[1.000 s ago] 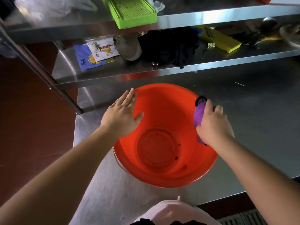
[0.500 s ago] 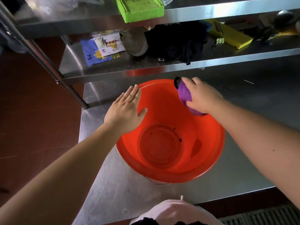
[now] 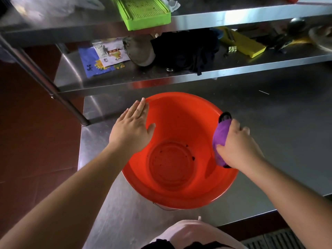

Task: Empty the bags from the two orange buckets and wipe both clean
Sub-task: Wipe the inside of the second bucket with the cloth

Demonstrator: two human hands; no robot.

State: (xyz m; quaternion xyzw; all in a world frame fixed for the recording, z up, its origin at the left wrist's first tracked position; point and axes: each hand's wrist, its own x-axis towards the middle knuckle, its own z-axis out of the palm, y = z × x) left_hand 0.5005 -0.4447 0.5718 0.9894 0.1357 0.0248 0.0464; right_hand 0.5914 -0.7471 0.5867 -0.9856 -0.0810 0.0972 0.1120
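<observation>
One orange bucket [image 3: 179,123] stands on the steel table [image 3: 278,141], with no bag inside and dark specks on its bottom. My left hand [image 3: 132,129] lies flat with straight fingers on the bucket's left rim. My right hand [image 3: 237,146] grips a purple cloth [image 3: 221,135] with a dark edge and presses it against the inner wall at the right rim. I see no second orange bucket.
A steel shelf [image 3: 161,81] hangs just behind the bucket with a dark cloth [image 3: 185,49], printed packets [image 3: 106,54] and a yellow tool [image 3: 240,42]. A green tray [image 3: 142,11] sits on the upper shelf. A shelf leg [image 3: 71,108] meets the table at the left. Red floor lies left.
My right hand has slid the purple cloth along the inner wall, from the right rim to the far side and back to the right rim. My left hand stays on the left rim.
</observation>
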